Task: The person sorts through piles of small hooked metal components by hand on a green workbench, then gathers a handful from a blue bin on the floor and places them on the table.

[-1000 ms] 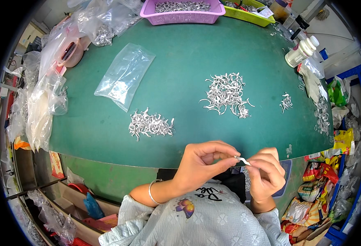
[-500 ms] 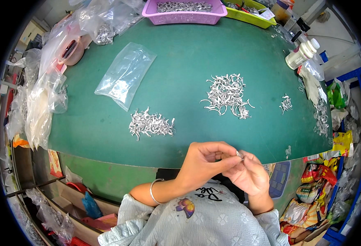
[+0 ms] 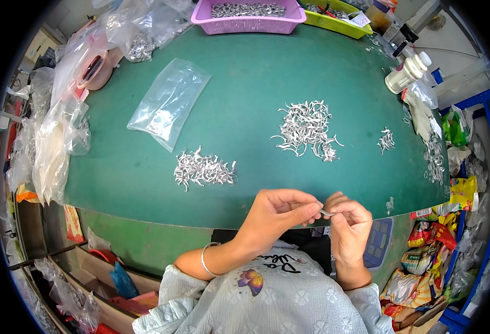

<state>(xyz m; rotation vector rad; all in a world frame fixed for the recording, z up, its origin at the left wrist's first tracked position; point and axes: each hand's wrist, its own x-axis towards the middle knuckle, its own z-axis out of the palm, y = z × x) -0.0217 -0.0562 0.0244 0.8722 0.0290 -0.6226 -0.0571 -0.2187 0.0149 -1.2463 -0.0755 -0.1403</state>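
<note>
At the near edge of the green table, my left hand [image 3: 278,214] pinches one end of a small curved silver metal piece [image 3: 327,212] between thumb and forefinger. The thumb and fingertips of my right hand [image 3: 349,227] close on its other end. Beyond my hands lies a loose pile of similar curved silver pieces [image 3: 306,129]. A second pile [image 3: 203,168] is to the left, and a much smaller group [image 3: 386,140] is on the right.
A clear plastic bag [image 3: 170,103] lies flat at left of the table [image 3: 239,78]. A purple basket [image 3: 248,25] and a yellow-green basket [image 3: 339,25] hold metal pieces at the back. A white bottle [image 3: 407,72] stands right; a pink bowl [image 3: 99,75] and plastic bags [image 3: 55,145] crowd the left.
My right hand has turned more upright, its fingers now bent around the piece's end. The curved piece shows more plainly between both hands. The piles look unchanged.
</note>
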